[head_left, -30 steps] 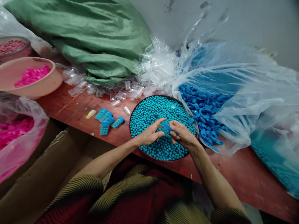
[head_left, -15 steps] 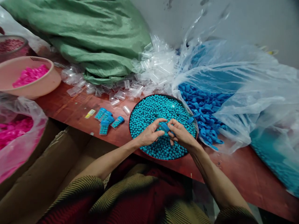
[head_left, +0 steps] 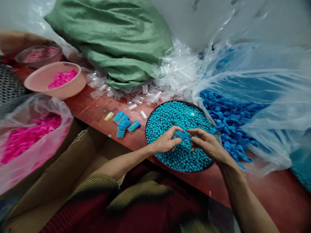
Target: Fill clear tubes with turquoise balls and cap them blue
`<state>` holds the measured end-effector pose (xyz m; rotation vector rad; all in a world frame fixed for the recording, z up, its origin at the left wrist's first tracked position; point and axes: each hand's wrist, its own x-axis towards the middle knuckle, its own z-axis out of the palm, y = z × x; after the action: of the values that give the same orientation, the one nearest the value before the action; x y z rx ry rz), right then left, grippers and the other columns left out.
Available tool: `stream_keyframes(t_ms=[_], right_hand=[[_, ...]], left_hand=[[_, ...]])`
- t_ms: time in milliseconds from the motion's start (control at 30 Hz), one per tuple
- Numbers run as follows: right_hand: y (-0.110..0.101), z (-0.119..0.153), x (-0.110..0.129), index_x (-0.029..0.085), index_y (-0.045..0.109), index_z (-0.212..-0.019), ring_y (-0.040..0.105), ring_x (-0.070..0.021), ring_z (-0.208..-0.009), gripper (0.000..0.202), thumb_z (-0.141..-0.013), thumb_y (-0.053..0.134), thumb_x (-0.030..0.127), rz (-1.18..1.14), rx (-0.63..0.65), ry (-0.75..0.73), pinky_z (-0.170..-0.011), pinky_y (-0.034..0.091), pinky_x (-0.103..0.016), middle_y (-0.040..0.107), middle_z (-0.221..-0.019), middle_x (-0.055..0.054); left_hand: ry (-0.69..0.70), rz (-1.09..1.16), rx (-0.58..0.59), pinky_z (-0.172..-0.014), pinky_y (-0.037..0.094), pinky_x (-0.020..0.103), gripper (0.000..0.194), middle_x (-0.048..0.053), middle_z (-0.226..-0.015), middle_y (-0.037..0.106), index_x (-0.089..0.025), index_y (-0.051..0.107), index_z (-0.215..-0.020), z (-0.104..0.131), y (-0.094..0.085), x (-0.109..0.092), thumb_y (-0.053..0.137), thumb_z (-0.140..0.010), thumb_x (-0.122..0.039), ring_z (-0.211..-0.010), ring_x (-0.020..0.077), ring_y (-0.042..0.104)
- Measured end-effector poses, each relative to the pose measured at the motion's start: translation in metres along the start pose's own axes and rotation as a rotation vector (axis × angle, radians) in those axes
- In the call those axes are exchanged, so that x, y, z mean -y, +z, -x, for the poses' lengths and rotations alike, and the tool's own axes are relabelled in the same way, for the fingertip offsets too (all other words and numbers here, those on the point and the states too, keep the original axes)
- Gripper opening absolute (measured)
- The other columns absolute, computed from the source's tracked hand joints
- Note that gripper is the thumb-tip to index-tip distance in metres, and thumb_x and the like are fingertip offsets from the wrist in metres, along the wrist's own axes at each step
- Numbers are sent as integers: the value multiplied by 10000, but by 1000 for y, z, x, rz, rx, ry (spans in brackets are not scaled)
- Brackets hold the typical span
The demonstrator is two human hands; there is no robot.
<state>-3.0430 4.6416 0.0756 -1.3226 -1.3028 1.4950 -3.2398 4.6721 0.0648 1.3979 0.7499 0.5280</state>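
A round tray of turquoise beads [head_left: 170, 113] stands on the red table. Above it my left hand [head_left: 167, 140] pinches a small container with a blue cap [head_left: 180, 135] between thumb and fingers. Just right of the container is my right hand [head_left: 206, 142], its thumb and fingers apart and nothing visible between them. Several filled containers with blue caps [head_left: 121, 130] lie left of the tray, beside a yellow and white piece [head_left: 109, 116]. Blue caps [head_left: 223, 119] spill out of a clear plastic bag at the tray's right.
Clear empty containers [head_left: 179, 71] are heaped behind the tray, against a green sack [head_left: 116, 42]. Pink pieces fill a pale basin [head_left: 75, 85] and a bag [head_left: 31, 136] at the left. Another person's arm [head_left: 21, 42] reaches in at the upper left.
My right hand has let go of the capped container and moved slightly right, its fingers spreading. The view has swung left, bringing another person's arm into sight.
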Motion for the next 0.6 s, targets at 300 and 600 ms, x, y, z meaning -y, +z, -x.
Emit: stream_keyframes(t_ms=[300, 600], right_hand=[[46, 0, -5, 171, 498, -1250, 588, -290, -1075, 534, -820, 516, 487, 543, -322, -312, -900, 484, -446, 607, -1174, -156], [61, 4, -16, 74, 220, -1390, 644, -300, -808, 841, -772, 551, 538, 1085, -323, -437, -573, 536, -389, 554, -1093, -223]], left_hand=[[183, -174, -139, -752, 482, 292, 533, 57, -1042, 572, -199, 321, -1344, 4, 7, -3, 484, -838, -238, -826, 146, 549], [132, -67, -178, -753, 436, 248, 392, 20, -944, 567, -167, 457, -1175, 4, 6, 3, 511, -790, -218, -793, 122, 512]])
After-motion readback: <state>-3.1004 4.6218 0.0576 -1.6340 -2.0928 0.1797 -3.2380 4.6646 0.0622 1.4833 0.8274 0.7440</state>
